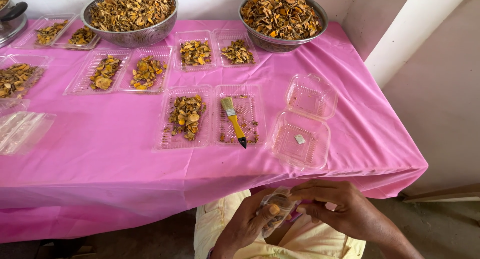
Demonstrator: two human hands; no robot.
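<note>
Below the table's front edge, my left hand [250, 221] and my right hand [334, 204] both grip a small clear plastic pouch [276, 209] with dried yellow-brown slices in it. On the pink tablecloth [115, 154] just ahead lies an open clear clamshell box [305, 120] with a small white sachet [299, 138] in its near half. Left of it, another open clamshell [210, 116] holds dried slices in one half and a yellow-handled brush [233, 120] in the other.
Two steel bowls [131, 11] [283, 16] heaped with dried slices stand at the back. Several more open clamshells with slices lie across the left and middle [120, 70]. A stack of empty clear containers [22, 131] is at the left. A wall corner stands right of the table.
</note>
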